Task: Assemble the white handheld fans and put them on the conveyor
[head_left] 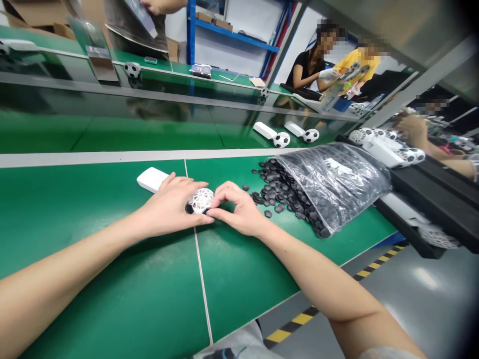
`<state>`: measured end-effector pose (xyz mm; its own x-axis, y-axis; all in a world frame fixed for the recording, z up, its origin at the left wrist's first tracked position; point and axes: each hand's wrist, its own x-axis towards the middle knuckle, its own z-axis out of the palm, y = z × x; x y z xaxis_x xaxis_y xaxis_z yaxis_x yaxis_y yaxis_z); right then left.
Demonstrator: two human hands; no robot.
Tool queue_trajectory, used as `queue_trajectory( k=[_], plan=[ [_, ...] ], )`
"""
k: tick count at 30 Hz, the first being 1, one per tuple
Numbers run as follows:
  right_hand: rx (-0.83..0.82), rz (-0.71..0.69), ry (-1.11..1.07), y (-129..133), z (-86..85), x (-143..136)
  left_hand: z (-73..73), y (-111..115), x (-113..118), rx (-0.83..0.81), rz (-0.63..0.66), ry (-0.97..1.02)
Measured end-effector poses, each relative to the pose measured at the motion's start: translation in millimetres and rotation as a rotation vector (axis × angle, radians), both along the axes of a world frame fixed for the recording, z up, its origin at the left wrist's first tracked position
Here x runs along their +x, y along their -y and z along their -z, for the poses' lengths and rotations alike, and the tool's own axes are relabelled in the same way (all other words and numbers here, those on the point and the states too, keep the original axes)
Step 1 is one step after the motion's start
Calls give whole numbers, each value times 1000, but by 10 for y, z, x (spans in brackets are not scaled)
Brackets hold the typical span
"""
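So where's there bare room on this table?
Between the left arm and right arm, both sides of the seam; also left of the white piece, beyond the left arm. Crowded right, around the bag and black pieces.

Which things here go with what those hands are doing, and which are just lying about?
Seemingly in use:
white latticed ball, left hand around it, right hand at its edge
white oblong part
loose black pieces
clear bag holding more

Probably lying about:
dark packet
cardboard box
small device
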<state>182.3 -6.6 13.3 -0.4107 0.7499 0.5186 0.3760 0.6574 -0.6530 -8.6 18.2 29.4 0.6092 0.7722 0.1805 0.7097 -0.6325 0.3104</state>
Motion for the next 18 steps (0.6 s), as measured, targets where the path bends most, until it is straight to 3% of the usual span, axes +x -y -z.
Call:
queue_trajectory(
  k=[5,10,18],
  plan=[
    [-127,66,-1,-12,10,1,1,21,8,-8,-3,35],
    [-376,-23,-71,-20,50,-7,-14,35,28,-14,-31,68],
    [-368,-15,-105,-42,83,-35,-59,21,29,-31,5,96]
  ],
)
